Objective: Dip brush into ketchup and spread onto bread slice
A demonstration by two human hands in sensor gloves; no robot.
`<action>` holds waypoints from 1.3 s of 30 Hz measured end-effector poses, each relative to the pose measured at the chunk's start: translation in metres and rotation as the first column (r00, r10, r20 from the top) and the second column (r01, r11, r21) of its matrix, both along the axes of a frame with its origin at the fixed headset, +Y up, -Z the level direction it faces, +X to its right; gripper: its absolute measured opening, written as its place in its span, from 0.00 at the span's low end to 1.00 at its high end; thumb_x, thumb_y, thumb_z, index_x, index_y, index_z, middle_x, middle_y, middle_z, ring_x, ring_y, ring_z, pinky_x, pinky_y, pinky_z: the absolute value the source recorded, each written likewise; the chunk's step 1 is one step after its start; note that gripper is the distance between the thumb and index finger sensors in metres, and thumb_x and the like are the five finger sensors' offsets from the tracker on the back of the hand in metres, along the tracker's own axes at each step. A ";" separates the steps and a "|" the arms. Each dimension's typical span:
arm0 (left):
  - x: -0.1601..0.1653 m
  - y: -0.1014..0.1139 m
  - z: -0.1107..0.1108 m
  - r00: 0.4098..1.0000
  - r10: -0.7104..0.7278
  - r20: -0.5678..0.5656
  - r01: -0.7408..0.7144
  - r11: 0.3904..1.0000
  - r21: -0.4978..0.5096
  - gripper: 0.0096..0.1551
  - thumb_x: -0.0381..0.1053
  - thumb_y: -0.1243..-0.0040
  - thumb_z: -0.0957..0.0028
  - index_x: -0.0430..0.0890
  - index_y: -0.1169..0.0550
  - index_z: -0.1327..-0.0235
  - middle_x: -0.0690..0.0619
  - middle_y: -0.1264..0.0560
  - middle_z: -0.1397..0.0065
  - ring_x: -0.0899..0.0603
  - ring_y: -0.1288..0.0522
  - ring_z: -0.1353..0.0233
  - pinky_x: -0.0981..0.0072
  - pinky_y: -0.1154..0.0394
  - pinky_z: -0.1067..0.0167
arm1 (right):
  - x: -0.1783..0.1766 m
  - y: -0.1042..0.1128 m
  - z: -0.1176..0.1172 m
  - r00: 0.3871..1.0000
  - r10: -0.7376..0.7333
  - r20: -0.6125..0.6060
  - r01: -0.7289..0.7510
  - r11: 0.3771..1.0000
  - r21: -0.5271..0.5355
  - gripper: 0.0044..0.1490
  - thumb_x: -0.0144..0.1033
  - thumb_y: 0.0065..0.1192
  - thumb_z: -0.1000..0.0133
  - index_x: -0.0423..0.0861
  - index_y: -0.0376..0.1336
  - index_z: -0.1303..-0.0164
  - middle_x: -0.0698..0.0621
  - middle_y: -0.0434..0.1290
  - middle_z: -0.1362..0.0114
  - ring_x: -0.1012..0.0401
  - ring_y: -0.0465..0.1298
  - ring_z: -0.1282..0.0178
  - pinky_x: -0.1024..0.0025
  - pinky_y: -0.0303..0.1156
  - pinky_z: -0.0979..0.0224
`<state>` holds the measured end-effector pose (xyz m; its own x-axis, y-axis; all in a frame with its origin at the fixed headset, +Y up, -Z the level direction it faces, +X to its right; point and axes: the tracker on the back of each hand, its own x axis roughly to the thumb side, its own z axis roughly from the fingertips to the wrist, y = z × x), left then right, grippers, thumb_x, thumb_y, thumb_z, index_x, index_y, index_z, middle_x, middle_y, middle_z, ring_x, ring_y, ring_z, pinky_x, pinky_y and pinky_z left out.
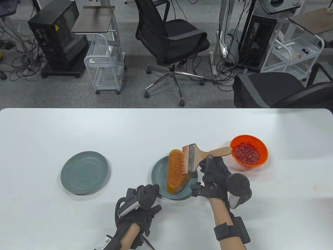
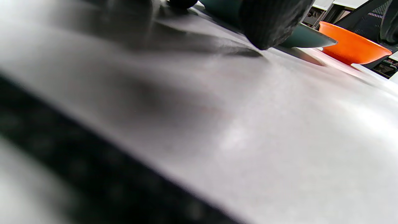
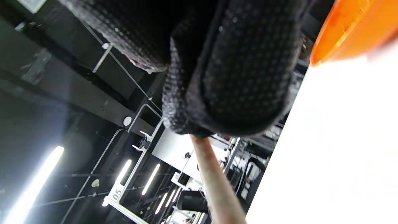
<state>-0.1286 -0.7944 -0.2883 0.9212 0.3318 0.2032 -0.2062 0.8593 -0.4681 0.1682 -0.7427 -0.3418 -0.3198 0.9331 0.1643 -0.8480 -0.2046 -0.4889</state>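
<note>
Empty grey-green plate (image 1: 84, 172) at left of white tabletop (image 1: 166, 125). Left hand (image 1: 141, 205) rests on tabletop at near edge of second plate (image 1: 158, 173); a fingertip (image 2: 270, 23) touches down beside the plate rim, grip state cannot tell. Bread slice (image 1: 177, 172) lies on that plate, tilted, top coated orange-red. Brush (image 1: 197, 156) bristles press on bread's right side, ferrule smeared. Right hand (image 1: 214, 173) grip closed around wooden brush handle, which sticks out past the fingers toward the bowl. Orange ketchup bowl (image 1: 249, 153) at far right, just beyond handle end, red sauce inside.
</note>
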 end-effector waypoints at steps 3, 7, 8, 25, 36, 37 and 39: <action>0.000 -0.001 0.000 1.000 0.003 -0.001 -0.003 1.000 -0.001 0.44 0.59 0.48 0.35 0.50 0.57 0.18 0.43 0.54 0.14 0.30 0.59 0.17 0.32 0.55 0.30 | -0.014 -0.007 -0.003 0.997 -0.039 -0.059 0.035 0.997 -0.065 0.30 0.32 0.67 0.39 0.24 0.68 0.37 0.26 0.78 0.47 0.53 0.90 0.61 0.68 0.90 0.62; 0.000 -0.001 0.000 1.000 0.006 0.000 -0.006 1.000 -0.003 0.44 0.59 0.48 0.35 0.50 0.57 0.18 0.43 0.54 0.14 0.30 0.59 0.17 0.32 0.56 0.30 | -0.011 -0.013 -0.005 0.999 -0.052 -0.015 0.050 0.994 -0.094 0.30 0.31 0.67 0.39 0.24 0.68 0.37 0.25 0.78 0.47 0.52 0.90 0.61 0.67 0.90 0.62; 0.000 -0.001 0.001 1.000 0.003 0.001 -0.003 1.000 -0.004 0.44 0.59 0.48 0.35 0.50 0.57 0.19 0.43 0.55 0.14 0.30 0.59 0.17 0.33 0.56 0.30 | -0.006 -0.011 -0.004 0.999 -0.036 0.004 0.036 0.996 -0.076 0.30 0.31 0.68 0.39 0.23 0.68 0.37 0.25 0.77 0.47 0.52 0.90 0.61 0.67 0.90 0.62; 0.001 -0.003 0.001 1.000 -0.010 0.013 0.010 1.000 -0.008 0.45 0.59 0.49 0.34 0.50 0.59 0.19 0.43 0.56 0.14 0.30 0.60 0.17 0.32 0.57 0.30 | -0.001 -0.003 -0.001 0.996 0.079 0.039 -0.077 0.996 -0.044 0.30 0.31 0.68 0.40 0.23 0.69 0.38 0.25 0.78 0.47 0.52 0.90 0.61 0.67 0.91 0.62; 0.001 -0.003 0.000 1.000 -0.016 0.013 0.016 1.000 -0.018 0.45 0.60 0.50 0.34 0.50 0.60 0.19 0.43 0.57 0.14 0.30 0.61 0.17 0.32 0.57 0.30 | -0.014 -0.010 -0.001 0.992 -0.120 -0.050 0.116 0.991 -0.072 0.30 0.31 0.68 0.39 0.23 0.69 0.38 0.26 0.78 0.48 0.53 0.90 0.62 0.69 0.91 0.63; 0.001 -0.003 0.000 1.000 -0.016 0.012 0.016 1.000 -0.018 0.45 0.60 0.50 0.34 0.50 0.60 0.19 0.43 0.57 0.14 0.30 0.61 0.17 0.32 0.57 0.30 | -0.018 -0.010 0.000 0.994 -0.095 -0.053 0.090 0.992 -0.084 0.30 0.31 0.68 0.40 0.23 0.69 0.38 0.25 0.78 0.48 0.52 0.90 0.62 0.68 0.91 0.63; 0.001 -0.003 0.000 1.000 -0.019 0.012 0.019 1.000 -0.019 0.45 0.60 0.50 0.34 0.50 0.60 0.19 0.43 0.57 0.14 0.30 0.61 0.17 0.32 0.57 0.30 | -0.016 -0.009 0.000 0.999 -0.004 -0.041 0.001 0.997 -0.076 0.30 0.31 0.68 0.40 0.23 0.69 0.38 0.25 0.78 0.48 0.52 0.90 0.62 0.68 0.91 0.63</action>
